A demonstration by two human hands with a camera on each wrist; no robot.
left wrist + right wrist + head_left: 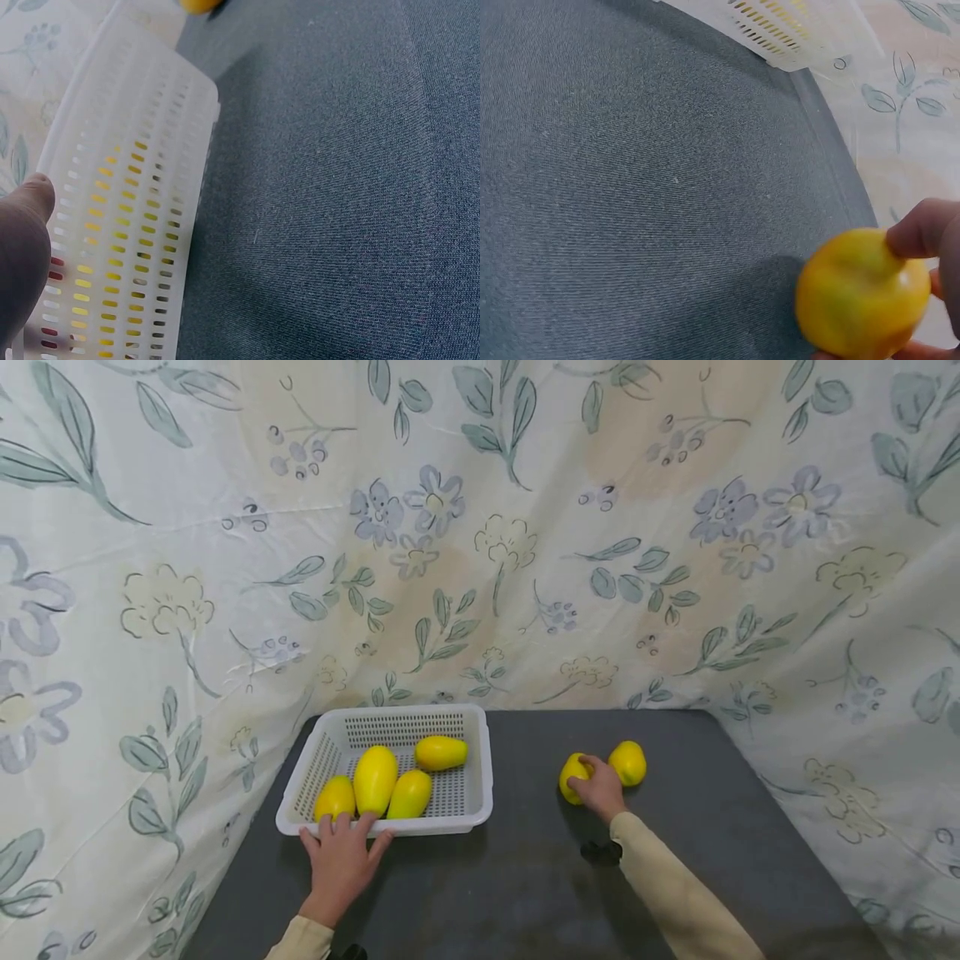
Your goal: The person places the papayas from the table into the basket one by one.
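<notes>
A white plastic basket (480,810) stands at the left of the table with several yellow mangoes (376,777) in it. My left hand (341,860) grips its near rim, fingers over the edge and thumb (34,196) along the outer wall. To the right of the basket, my right hand (602,789) holds a yellow mango (859,296) between thumb and fingers. In the head view the hand covers part of that fruit. Another yellow mango (628,762) lies just right of the right hand.
The dark grey cloth-covered table (495,893) runs back to a hanging floral sheet (525,568). That sheet encloses the table at the back and both sides. A black wrist strap (602,852) shows by the right sleeve.
</notes>
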